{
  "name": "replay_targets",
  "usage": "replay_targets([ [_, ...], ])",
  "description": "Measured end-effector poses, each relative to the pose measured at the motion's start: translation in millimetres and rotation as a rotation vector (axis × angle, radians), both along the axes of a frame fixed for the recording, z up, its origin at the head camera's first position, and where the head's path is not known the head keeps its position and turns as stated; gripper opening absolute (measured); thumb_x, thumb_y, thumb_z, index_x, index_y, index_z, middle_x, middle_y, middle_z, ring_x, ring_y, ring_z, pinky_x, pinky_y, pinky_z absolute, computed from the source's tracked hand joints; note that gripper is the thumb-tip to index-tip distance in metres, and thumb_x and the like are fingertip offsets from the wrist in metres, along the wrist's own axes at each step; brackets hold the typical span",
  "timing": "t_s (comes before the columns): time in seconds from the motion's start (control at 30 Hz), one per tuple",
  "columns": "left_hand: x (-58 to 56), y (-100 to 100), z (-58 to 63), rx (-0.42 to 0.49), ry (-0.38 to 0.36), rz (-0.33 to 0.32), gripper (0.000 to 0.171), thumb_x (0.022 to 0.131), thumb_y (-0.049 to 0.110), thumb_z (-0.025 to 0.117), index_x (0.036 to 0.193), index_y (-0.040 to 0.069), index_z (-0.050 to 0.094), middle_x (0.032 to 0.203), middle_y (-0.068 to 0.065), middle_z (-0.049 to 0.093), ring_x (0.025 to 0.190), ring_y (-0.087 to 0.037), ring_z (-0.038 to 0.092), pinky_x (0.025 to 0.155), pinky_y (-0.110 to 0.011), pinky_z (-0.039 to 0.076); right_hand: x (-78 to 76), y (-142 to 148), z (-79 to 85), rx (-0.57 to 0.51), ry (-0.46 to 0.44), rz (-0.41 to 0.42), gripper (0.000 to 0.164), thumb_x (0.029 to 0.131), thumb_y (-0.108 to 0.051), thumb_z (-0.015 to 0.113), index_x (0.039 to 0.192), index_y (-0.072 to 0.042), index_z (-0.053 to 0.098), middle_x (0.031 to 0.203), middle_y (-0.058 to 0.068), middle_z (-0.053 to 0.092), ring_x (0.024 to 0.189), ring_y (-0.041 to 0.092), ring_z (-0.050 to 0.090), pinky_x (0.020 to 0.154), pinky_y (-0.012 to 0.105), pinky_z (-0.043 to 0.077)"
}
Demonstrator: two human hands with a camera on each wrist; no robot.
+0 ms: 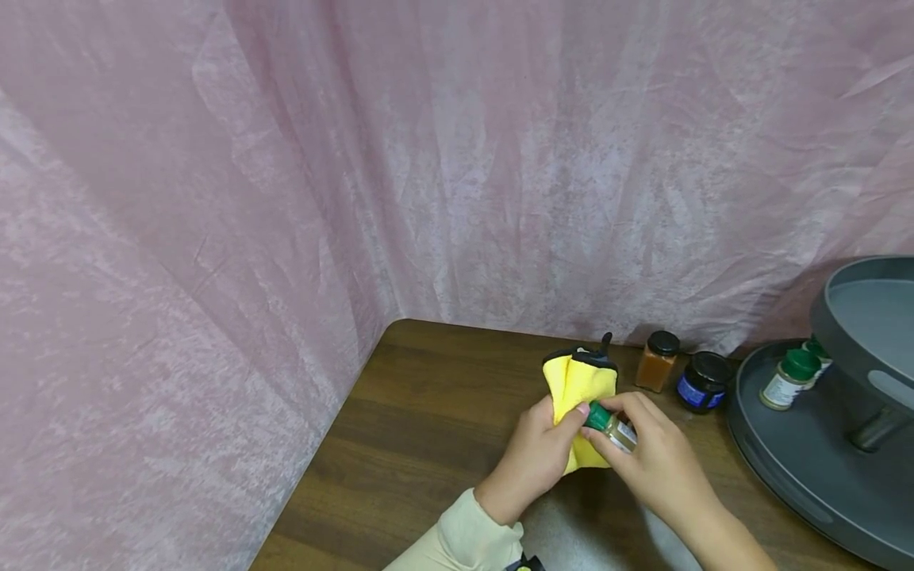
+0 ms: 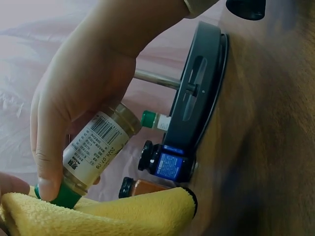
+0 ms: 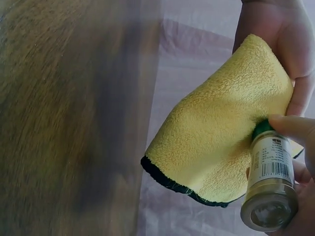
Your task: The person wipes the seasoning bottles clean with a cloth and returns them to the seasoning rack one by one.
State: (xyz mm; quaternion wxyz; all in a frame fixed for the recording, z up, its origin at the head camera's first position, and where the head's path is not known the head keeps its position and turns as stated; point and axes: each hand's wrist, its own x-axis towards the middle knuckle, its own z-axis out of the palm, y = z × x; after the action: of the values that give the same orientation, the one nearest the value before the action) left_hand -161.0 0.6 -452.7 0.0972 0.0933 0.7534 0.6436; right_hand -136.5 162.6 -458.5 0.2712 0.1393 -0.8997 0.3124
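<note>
Two hands meet above a brown table (image 1: 428, 412), close to the camera. Right hand (image 1: 660, 460) has its fingers curled round a small spice jar (image 1: 612, 428) with a green cap and a barcode label, holding it on its side in the air, cap toward the left. Left hand (image 1: 535, 456) grips a yellow cloth (image 1: 574, 385) with a black edge, bunched against the jar's cap. Judging by this, the cap end is being wiped now; whether the jar's body is already clean cannot be told, and the jar is not yet set down. Counting outward: one cloth; one jar in hand; two jars standing on the table just behind, an orange one (image 1: 657, 361) with a black lid and a dark one (image 1: 703, 381) with a blue label; two more green-capped jars (image 1: 789, 378) on the lower tray of a grey two-tier rack (image 1: 800, 468) at the right. That makes five jars. Pink sheeting (image 1: 457, 159) closes off the back and left.
</note>
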Motion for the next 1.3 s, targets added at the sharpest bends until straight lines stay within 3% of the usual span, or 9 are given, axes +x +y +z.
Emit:
replay_targets([
  [0.17,1.4,0.6,-0.1,0.006,-0.024,-0.010,0.028,0.101,0.040,0.058,0.111,0.015,0.067,0.096,0.004,0.074,0.082,-0.009,0.071,0.070,-0.024,0.056,-1.8,4.0,0.0,-0.029,-0.012,-0.023,0.040,0.079,-0.016,0.087,0.110,-0.007,0.064,0.105,0.005,0.068,0.087,0.018,0.065,0.068,0.034,0.056],
  [0.5,4.6,3.8,-3.2,-0.042,-0.032,-0.003,0.026,0.100,0.041,0.059,0.107,0.017,0.068,0.090,0.002,0.075,0.075,-0.007,0.069,0.066,-0.023,0.054,-7.6,15.9,-1.8,-0.011,-0.036,-0.042,0.038,0.083,-0.020,0.084,0.111,-0.005,0.063,0.103,0.007,0.067,0.085,0.020,0.064,0.064,0.033,0.052],
  [0.73,5.2,6.4,-3.3,-0.135,0.053,0.027,0.023,0.097,0.040,0.062,0.099,0.017,0.068,0.069,0.007,0.059,0.059,-0.004,0.051,0.053,-0.022,0.042,-10.2,18.5,-3.9,0.040,-0.090,-0.057,0.035,0.084,-0.021,0.083,0.110,-0.006,0.064,0.102,0.010,0.068,0.083,0.024,0.067,0.066,0.044,0.055],
  [0.9,6.1,5.7,-2.0,-0.117,0.095,0.029,0.022,0.097,0.037,0.063,0.100,0.016,0.068,0.072,0.007,0.058,0.061,-0.003,0.049,0.055,-0.021,0.041,-10.0,16.2,-5.2,0.049,-0.141,-0.056,0.035,0.085,-0.019,0.081,0.111,-0.003,0.062,0.102,0.012,0.067,0.087,0.028,0.067,0.072,0.050,0.056],
  [1.13,5.2,5.0,-2.2,-0.095,0.103,0.019,0.021,0.098,0.036,0.062,0.101,0.016,0.068,0.079,0.004,0.065,0.064,-0.002,0.052,0.057,-0.020,0.045,-8.0,10.3,-4.4,0.053,-0.164,-0.031,0.035,0.083,-0.018,0.083,0.108,-0.004,0.064,0.102,0.009,0.067,0.088,0.024,0.066,0.073,0.047,0.054],
  [1.3,3.1,4.4,-3.4,-0.081,0.089,0.013,0.021,0.099,0.036,0.061,0.103,0.016,0.067,0.080,0.006,0.064,0.067,-0.002,0.054,0.060,-0.020,0.046,-5.0,5.4,-3.9,0.053,-0.189,-0.004,0.034,0.082,-0.016,0.084,0.108,-0.006,0.064,0.102,0.006,0.066,0.087,0.018,0.063,0.070,0.037,0.054],
])
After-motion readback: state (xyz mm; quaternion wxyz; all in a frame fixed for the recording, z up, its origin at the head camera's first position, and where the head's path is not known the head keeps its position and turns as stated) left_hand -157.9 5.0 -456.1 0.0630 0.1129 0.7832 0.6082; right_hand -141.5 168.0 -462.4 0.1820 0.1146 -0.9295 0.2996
